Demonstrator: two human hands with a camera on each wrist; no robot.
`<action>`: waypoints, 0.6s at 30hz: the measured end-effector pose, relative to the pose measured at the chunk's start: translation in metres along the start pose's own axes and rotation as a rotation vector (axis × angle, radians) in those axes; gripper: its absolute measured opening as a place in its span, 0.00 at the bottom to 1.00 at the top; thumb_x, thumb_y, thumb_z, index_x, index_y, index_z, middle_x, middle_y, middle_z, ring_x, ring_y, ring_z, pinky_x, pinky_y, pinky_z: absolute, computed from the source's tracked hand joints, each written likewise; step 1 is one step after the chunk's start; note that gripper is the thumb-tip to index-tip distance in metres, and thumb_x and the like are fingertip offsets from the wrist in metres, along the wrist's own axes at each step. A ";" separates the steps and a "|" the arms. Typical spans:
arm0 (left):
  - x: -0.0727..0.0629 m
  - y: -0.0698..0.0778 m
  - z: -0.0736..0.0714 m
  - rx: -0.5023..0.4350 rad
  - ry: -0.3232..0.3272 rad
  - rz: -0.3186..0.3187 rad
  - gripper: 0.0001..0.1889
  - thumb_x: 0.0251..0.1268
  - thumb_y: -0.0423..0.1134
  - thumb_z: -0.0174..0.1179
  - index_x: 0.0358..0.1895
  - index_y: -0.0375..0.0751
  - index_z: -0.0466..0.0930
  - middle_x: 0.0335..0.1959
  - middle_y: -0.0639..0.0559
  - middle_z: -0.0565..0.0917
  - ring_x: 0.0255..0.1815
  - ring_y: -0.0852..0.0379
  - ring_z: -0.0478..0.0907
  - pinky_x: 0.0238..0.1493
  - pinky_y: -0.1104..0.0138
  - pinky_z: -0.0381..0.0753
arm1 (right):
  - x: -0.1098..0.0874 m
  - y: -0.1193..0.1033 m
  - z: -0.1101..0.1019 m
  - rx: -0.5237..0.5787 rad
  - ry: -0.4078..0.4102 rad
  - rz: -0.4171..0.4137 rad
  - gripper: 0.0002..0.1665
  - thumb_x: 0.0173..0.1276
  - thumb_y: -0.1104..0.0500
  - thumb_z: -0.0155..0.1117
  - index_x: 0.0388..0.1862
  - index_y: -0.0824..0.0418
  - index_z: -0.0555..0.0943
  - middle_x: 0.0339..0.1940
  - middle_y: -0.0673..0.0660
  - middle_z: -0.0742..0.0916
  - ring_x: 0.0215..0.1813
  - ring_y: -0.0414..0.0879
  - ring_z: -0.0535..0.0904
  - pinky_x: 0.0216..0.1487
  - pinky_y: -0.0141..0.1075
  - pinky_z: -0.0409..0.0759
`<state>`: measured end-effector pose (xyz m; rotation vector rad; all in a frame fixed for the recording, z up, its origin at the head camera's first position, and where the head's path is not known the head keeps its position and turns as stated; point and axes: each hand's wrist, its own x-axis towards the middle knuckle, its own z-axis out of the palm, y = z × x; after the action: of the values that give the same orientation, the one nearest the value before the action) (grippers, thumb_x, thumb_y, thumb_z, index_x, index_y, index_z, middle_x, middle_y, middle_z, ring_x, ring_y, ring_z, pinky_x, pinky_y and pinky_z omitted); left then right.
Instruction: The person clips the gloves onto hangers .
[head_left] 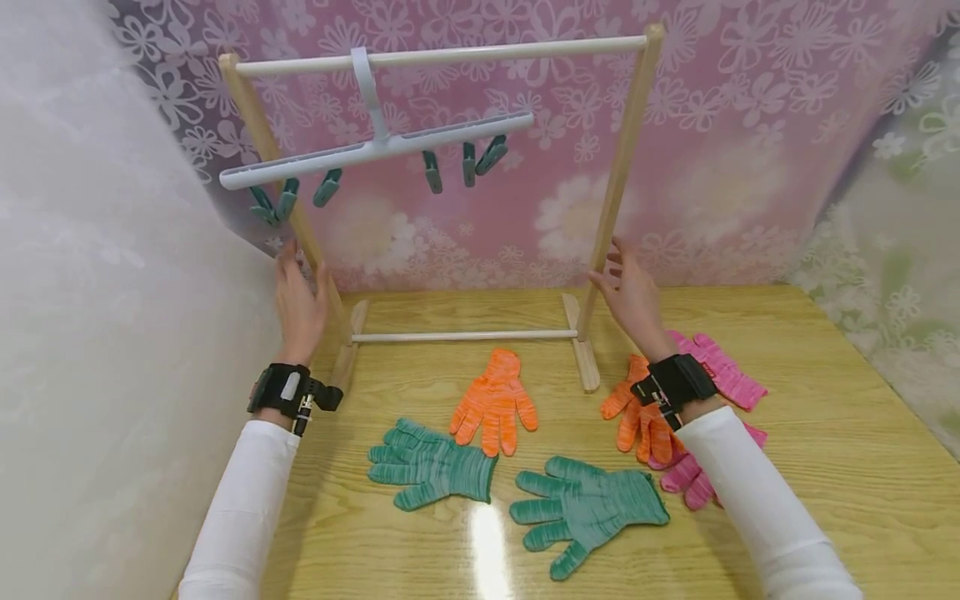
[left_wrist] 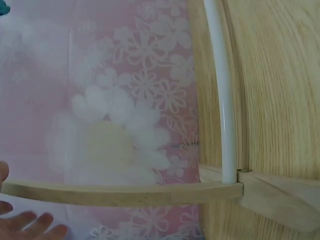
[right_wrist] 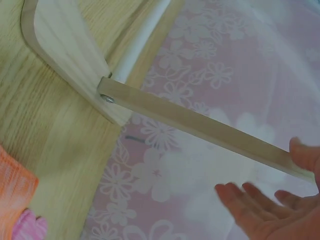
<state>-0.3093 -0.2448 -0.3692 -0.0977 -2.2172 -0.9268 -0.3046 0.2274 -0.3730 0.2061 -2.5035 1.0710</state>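
A small wooden rack [head_left: 624, 150] with white crossbars stands on the table. My left hand [head_left: 300, 312] is at its left post, thumb on one side and loosely extended fingers on the other. At the right post, my right hand [head_left: 636, 304] lies likewise; in the right wrist view its thumb [right_wrist: 304, 154] is right at the wooden bar, the fingers spread below. A light grey hanger [head_left: 386, 148] with several dark green clips [head_left: 432, 172] hangs tilted from the top bar, its left end lower.
In front of the rack lie an orange glove [head_left: 495, 400], a green glove [head_left: 450, 467] and a second green glove [head_left: 592, 508]. Another orange glove [head_left: 637, 408] and pink gloves [head_left: 720, 371] lie partly under my right forearm. A pale wall [head_left: 112, 292] rises close on the left.
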 end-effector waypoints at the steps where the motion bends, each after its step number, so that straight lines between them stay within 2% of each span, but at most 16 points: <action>1: 0.003 -0.003 0.001 -0.009 -0.023 -0.002 0.32 0.82 0.42 0.50 0.77 0.27 0.53 0.71 0.26 0.66 0.69 0.30 0.69 0.66 0.40 0.70 | 0.001 0.001 0.002 0.009 0.008 -0.006 0.41 0.77 0.58 0.62 0.81 0.63 0.56 0.67 0.74 0.76 0.64 0.69 0.76 0.61 0.58 0.78; 7: 0.014 -0.016 0.003 -0.074 -0.125 -0.032 0.25 0.84 0.41 0.46 0.73 0.28 0.60 0.61 0.24 0.76 0.61 0.28 0.76 0.59 0.39 0.76 | 0.004 0.002 0.007 0.053 0.048 -0.026 0.36 0.76 0.64 0.62 0.78 0.65 0.61 0.63 0.74 0.78 0.62 0.68 0.79 0.58 0.56 0.81; 9: 0.016 -0.019 0.003 -0.088 -0.145 -0.039 0.23 0.84 0.42 0.45 0.71 0.31 0.63 0.59 0.26 0.78 0.59 0.29 0.78 0.54 0.39 0.79 | 0.004 0.003 0.007 0.061 0.051 -0.034 0.34 0.76 0.65 0.62 0.77 0.65 0.62 0.62 0.75 0.79 0.61 0.68 0.79 0.58 0.56 0.81; 14: 0.019 -0.027 0.002 -0.068 -0.166 -0.042 0.22 0.84 0.44 0.44 0.72 0.37 0.63 0.59 0.33 0.82 0.58 0.33 0.81 0.42 0.45 0.81 | 0.006 0.003 0.010 0.059 0.062 -0.061 0.31 0.76 0.65 0.61 0.74 0.66 0.65 0.57 0.74 0.81 0.58 0.68 0.81 0.54 0.57 0.83; 18: 0.019 -0.028 0.002 -0.067 -0.166 -0.024 0.23 0.83 0.46 0.45 0.72 0.38 0.63 0.57 0.31 0.82 0.57 0.31 0.81 0.46 0.41 0.82 | 0.006 0.005 0.011 0.046 0.080 -0.088 0.30 0.76 0.64 0.62 0.73 0.67 0.65 0.54 0.74 0.81 0.55 0.68 0.82 0.52 0.57 0.84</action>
<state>-0.3335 -0.2682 -0.3744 -0.1862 -2.3440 -1.0391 -0.3149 0.2230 -0.3804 0.2780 -2.3781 1.0807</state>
